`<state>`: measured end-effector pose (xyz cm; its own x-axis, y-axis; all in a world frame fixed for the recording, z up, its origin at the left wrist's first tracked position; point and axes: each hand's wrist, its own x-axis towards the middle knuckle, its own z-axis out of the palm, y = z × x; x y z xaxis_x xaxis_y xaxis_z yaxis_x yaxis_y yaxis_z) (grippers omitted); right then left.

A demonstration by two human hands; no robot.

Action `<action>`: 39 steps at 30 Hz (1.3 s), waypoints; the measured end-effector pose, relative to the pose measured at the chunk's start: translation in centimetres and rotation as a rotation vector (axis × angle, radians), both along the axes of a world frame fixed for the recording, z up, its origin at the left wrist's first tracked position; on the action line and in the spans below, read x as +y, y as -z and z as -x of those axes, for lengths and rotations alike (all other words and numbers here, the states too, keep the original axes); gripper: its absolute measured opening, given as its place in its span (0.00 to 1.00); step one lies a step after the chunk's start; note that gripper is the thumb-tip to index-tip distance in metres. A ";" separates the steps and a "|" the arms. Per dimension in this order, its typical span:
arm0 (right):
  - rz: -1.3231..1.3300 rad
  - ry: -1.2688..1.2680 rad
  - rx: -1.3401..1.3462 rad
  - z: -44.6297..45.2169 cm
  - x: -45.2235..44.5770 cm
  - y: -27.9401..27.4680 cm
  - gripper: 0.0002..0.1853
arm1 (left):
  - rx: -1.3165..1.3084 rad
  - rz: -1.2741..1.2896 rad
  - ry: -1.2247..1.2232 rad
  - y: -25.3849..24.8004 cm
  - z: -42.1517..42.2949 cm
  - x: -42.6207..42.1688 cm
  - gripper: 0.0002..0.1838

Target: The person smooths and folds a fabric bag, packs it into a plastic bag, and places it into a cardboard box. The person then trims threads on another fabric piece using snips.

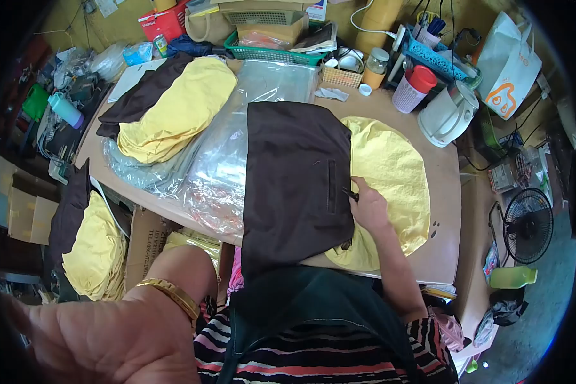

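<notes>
My right hand is closed around a small dark tool with a narrow tip; its exact kind is hard to make out. The tool lies over the edge of a dark brown cloth piece with a welt-like slot in it, spread flat on the table. Pale yellow fabric joins this piece on the right, under my right wrist. Close to the camera at lower left is my left hand, a gold bracelet at its wrist. Its fingers run out of view, so their pose is hidden.
Clear plastic bags lie left of the cloth. A yellow-and-brown fabric stack rests at the back left, another below it. An electric kettle, a pink cup and a green basket stand at the back; a fan is right.
</notes>
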<state>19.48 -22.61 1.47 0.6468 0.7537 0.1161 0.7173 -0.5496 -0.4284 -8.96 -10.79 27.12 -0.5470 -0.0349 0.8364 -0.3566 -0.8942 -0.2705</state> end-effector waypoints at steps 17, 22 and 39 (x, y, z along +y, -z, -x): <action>-0.559 0.078 0.258 -4.6 5.6 4.3 0.12 | 1.507 0.648 -0.102 29.6 -18.8 7.3 0.16; -0.550 0.031 0.226 -4.4 5.6 4.3 0.12 | 1.449 0.592 -0.180 30.6 -19.3 7.6 0.07; -0.564 0.015 0.187 -2.5 6.1 2.2 0.19 | 0.505 1.512 1.412 29.2 -16.9 11.9 0.11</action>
<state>22.00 -16.51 -0.72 0.7046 0.5997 0.3793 0.5959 -0.2099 -0.7752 7.97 1.15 -2.05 0.6283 0.7661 -0.1355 -0.6075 0.5919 0.5297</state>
